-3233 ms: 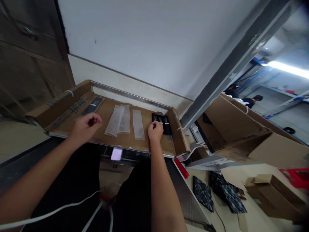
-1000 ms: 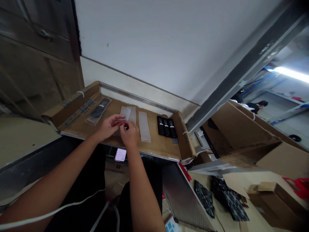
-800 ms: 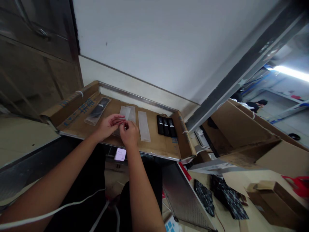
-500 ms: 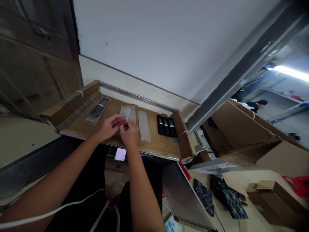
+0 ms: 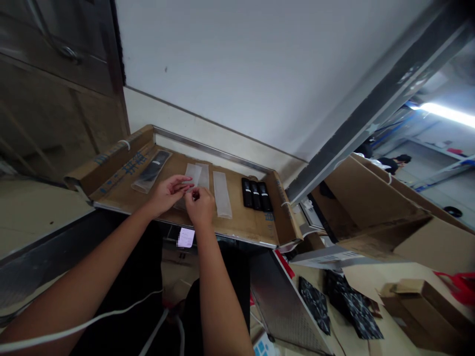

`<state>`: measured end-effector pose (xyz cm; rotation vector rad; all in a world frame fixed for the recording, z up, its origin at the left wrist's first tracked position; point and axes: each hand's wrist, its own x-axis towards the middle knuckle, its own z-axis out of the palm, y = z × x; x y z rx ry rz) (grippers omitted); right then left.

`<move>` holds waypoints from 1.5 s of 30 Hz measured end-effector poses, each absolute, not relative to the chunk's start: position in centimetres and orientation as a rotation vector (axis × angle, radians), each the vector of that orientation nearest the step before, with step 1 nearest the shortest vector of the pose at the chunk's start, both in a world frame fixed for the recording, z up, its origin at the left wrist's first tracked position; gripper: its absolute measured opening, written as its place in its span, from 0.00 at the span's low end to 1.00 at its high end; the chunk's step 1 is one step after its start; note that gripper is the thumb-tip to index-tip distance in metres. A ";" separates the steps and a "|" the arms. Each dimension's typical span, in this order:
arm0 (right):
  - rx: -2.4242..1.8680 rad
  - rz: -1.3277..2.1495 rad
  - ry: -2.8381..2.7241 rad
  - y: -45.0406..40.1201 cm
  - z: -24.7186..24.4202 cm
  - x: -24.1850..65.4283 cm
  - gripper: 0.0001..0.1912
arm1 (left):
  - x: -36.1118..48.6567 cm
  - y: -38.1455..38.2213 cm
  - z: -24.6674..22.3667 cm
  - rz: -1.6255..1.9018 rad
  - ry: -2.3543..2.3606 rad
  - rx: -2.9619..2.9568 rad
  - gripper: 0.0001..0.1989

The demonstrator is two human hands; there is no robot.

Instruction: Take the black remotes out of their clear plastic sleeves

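On the cardboard-lined tray (image 5: 247, 228), my left hand (image 5: 169, 194) and my right hand (image 5: 200, 205) meet with their fingertips close together. Both are closed in a pinch at the end of a translucent plastic sleeve, most of which my hands and fingers cover. Just beyond them lie overlapping flat plastic sleeves (image 5: 203, 173), and another flat sleeve (image 5: 222, 195) is to the right of my right hand. Left of my hands, a black remote control (image 5: 155, 165) lies inside a clear sleeve (image 5: 141, 186). Three bare black remote controls (image 5: 256, 194) with white labels sit side by side at the right end.
Cardboard flaps (image 5: 106, 155) rise at the tray's ends, and a white wall (image 5: 215, 74) stands behind. A large open carton (image 5: 374, 198) is to the right. Below it lie patterned black bags (image 5: 352, 304) and a smaller box (image 5: 419, 306). A white cable (image 5: 111, 312) crosses my lap.
My hands stay almost in place, with only slight finger movement at the sleeve. The sleeves and the remote controls lie as before; the view has shifted a little.
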<state>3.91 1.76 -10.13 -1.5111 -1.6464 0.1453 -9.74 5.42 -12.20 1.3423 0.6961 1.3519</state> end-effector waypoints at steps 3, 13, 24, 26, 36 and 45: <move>-1.478 0.158 -1.661 1.7 -10.0 3.9 0.05 | -9.8 5.4 -12.1 1.347 0.701 1.344 0.22; -1.494 0.159 -1.665 1.7 -10.1 4.0 0.05 | -9.3 5.2 -12.5 1.350 0.733 1.462 0.21; -1.544 0.145 -1.629 1.7 -10.4 4.0 0.05 | -9.3 5.0 -12.4 1.329 0.704 1.446 0.22; -1.536 0.155 -1.635 1.5 -10.1 4.0 0.05 | -9.4 5.1 -12.2 1.348 0.709 1.415 0.22; -1.520 0.190 -1.659 1.4 -9.9 4.0 0.06 | -9.3 4.9 -12.2 1.353 0.737 1.422 0.21; -1.526 0.192 -1.633 1.7 -10.5 4.2 0.04 | -9.2 4.8 -12.5 1.318 0.705 1.536 0.22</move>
